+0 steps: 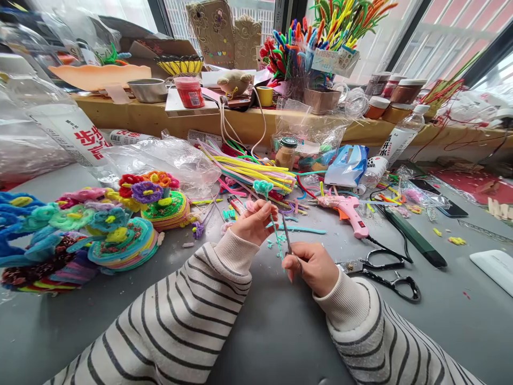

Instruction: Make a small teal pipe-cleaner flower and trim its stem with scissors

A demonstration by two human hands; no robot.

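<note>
My left hand [252, 223] pinches a teal pipe-cleaner flower [263, 187] by its stem, fingers closed, with the bloom standing above the fingertips. The thin stem [276, 235] slants down toward my right hand [311, 267]. Closed in that hand are small scissors [286, 235], their slim dark blades pointing up and lying along the stem. Whether the blades touch it, I cannot tell. Teal fluff clippings [270, 243] are scattered on the grey table [276, 331] below the stem.
Right of my hands lie large black-handled scissors [385, 267] and a pink glue gun [347, 211] with a cord. Finished pipe-cleaner flower pieces [124, 240] crowd the left. Behind are a bundle of pipe cleaners [252, 168], a small jar [286, 152] and a cluttered ledge [192, 120].
</note>
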